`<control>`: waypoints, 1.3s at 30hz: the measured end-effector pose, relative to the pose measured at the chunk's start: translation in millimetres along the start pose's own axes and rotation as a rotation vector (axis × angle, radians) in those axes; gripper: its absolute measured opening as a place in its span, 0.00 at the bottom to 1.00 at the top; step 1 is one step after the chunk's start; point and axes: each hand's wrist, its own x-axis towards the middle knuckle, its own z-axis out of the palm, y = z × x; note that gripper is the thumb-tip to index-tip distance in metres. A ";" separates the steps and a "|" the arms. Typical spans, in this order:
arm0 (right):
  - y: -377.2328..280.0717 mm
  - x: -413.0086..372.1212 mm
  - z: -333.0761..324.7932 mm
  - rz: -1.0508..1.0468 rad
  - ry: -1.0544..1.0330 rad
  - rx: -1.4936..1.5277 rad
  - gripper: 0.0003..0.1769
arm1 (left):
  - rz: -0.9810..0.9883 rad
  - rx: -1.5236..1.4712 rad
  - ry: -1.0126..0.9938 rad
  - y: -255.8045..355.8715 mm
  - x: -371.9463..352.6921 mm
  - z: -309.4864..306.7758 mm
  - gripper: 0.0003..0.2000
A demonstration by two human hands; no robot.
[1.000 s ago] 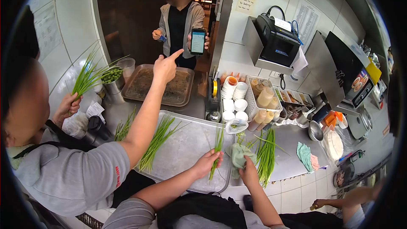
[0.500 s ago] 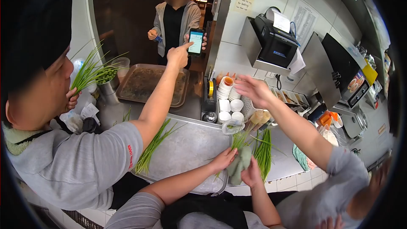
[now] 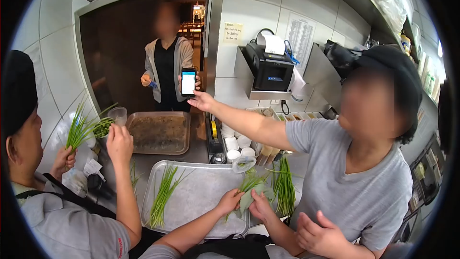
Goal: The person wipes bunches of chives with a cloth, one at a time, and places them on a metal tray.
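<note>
Low in the view, over the right edge of the metal tray (image 3: pixel 191 187), my left hand (image 3: pixel 230 201) grips a small bunch of green stalks (image 3: pixel 250 181). My right hand (image 3: pixel 261 206) is closed on a grey-green cloth (image 3: pixel 247 201) that lies against the stalks. Just right of my hands is a larger bunch of long green stalks (image 3: pixel 284 187). Another bunch (image 3: pixel 165 196) lies on the left part of the tray. A clear plastic cup (image 3: pixel 244 164) sits at the tray's back right corner.
A co-worker at left holds stalks (image 3: pixel 76 132). Another at right reaches across to a phone (image 3: pixel 188 82) held by a person in the opening. Behind the tray are a brown-stained tray (image 3: pixel 158 132), white cups (image 3: pixel 233 156) and a wall-mounted printer (image 3: pixel 270 67).
The view has shifted up and right. The left co-worker's arm has drawn back from the phone to near the green container. The right co-worker's hand has reached the phone. My hands stay on stalks and cloth.
</note>
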 end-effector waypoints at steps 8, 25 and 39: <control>19.2 10.5 -2.0 -0.095 0.182 -0.424 0.13 | 0.315 0.416 0.019 -20.2 -13.4 11.7 0.16; -16.0 12.2 -5.3 -0.185 0.384 -0.072 0.21 | -0.303 -0.001 -0.049 0.4 -87.4 -59.6 0.11; 11.3 -6.7 4.7 -0.040 0.124 -0.797 0.18 | -0.087 -0.573 -0.068 35.9 -19.6 15.0 0.21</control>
